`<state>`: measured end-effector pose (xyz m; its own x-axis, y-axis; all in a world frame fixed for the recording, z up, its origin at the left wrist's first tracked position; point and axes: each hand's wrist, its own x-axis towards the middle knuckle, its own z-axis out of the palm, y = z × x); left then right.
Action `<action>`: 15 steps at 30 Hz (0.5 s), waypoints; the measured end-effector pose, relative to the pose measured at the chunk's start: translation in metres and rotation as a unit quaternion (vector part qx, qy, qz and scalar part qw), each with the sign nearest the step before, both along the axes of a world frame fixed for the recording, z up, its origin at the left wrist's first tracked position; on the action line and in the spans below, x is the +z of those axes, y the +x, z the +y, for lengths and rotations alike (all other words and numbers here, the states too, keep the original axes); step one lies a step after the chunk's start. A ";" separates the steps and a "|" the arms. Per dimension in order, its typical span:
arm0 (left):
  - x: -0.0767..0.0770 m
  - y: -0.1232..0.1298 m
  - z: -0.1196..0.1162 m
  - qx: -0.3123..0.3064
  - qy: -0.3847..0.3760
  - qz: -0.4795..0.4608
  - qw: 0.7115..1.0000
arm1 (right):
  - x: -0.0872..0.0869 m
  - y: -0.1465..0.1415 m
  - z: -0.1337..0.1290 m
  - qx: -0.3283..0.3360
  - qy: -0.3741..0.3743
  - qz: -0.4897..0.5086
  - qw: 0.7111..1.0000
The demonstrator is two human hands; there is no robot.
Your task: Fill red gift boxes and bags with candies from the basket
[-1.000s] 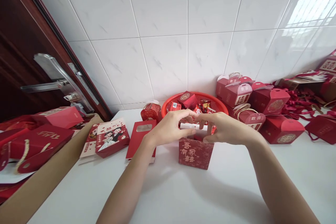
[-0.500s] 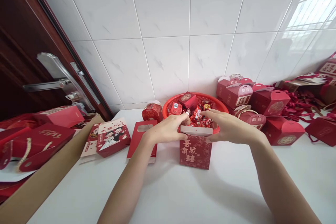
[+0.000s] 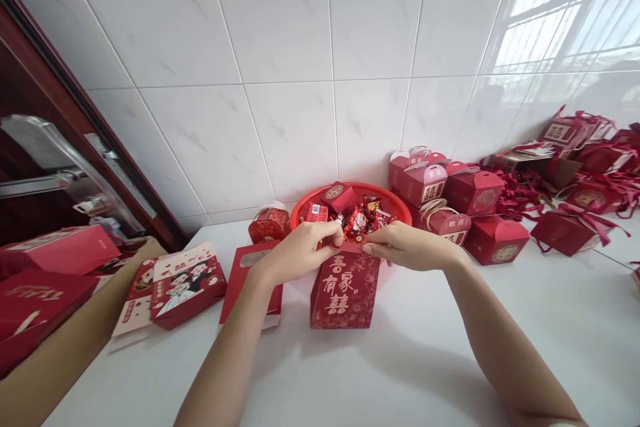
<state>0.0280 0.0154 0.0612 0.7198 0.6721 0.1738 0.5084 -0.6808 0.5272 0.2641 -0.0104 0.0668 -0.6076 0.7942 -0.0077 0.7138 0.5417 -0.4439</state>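
An upright dark red box (image 3: pixel 345 293) with pale characters stands on the white table (image 3: pixel 400 373). My left hand (image 3: pixel 305 247) pinches the left part of the box's top edge between thumb and curled fingers. On the right part of that edge, my right hand (image 3: pixel 403 245) pinches in the same way. Directly behind the box sits a red plastic basket (image 3: pixel 400 207) of wrapped candies (image 3: pixel 363 221), with a small dark red box (image 3: pixel 340 198) among them. Both hands partly hide the basket's front rim.
Flat red packaging (image 3: pixel 240 278) and a box with a cartoon couple (image 3: pixel 187 287) lie left. A cardboard carton (image 3: pixel 85 313) of red boxes fills the far left. Red gift boxes (image 3: pixel 475 190) and ribbons (image 3: pixel 520 197) crowd the right, against a tiled wall (image 3: pixel 285 133).
My hands have closed from a spread pose onto the top edge of the box. Its white top flap no longer faces me. The view has shifted to the right.
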 end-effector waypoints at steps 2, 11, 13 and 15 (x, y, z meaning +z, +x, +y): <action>0.003 0.001 -0.003 0.014 0.023 -0.048 0.998 | 0.000 0.006 -0.002 0.009 -0.031 0.055 0.998; 0.002 0.013 -0.018 -0.060 0.006 -0.150 0.987 | -0.013 0.054 -0.055 -0.152 0.094 0.214 0.960; 0.004 0.009 -0.018 -0.068 0.021 -0.156 0.985 | -0.010 0.081 -0.075 -0.223 0.139 0.203 0.943; 0.008 0.002 -0.017 -0.048 0.052 -0.178 0.982 | -0.012 0.111 -0.095 -0.310 0.149 0.199 0.918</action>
<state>0.0297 -0.0015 0.0693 0.6607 0.5687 0.4900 0.2356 -0.7769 0.5840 0.3752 -0.1050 0.0553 0.0547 0.9187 0.3910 0.7396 0.2258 -0.6341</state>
